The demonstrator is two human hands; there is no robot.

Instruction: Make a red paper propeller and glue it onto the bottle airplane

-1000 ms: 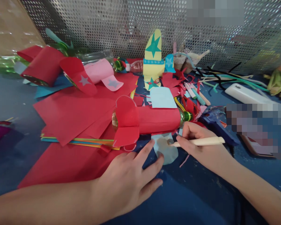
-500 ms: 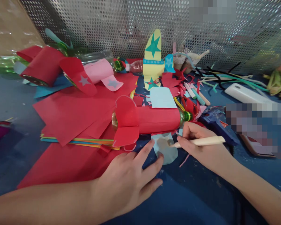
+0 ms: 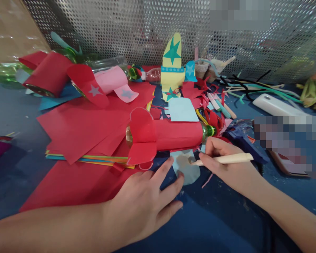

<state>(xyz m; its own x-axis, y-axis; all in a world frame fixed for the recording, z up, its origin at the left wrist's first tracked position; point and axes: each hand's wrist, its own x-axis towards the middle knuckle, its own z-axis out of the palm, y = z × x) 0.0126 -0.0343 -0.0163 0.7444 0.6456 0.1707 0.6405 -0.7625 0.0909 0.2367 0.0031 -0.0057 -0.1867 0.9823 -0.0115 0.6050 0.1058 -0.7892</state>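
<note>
My right hand (image 3: 223, 161) is closed round a cream-coloured pen (image 3: 234, 158), whose tip points down at a pale blue paper piece (image 3: 189, 174). A greyish round patch shows on that paper. My left hand (image 3: 150, 200) lies with its fingers spread, two fingertips at the paper's left edge. Just above lies a bottle wrapped in red paper (image 3: 177, 134), with red rounded flaps (image 3: 142, 128) at its left end and a green neck at its right. A light blue rectangular piece (image 3: 183, 109) rests along its upper side.
Red sheets (image 3: 86, 130) are piled at the left. Behind stand a yellow paper-covered bottle (image 3: 173, 75) and other wrapped bottles. Markers (image 3: 221, 105), red scraps, a dark blue tool (image 3: 244, 140), a white device (image 3: 279, 105) and a phone (image 3: 289, 161) lie right. A perforated metal panel (image 3: 107, 28) rises behind.
</note>
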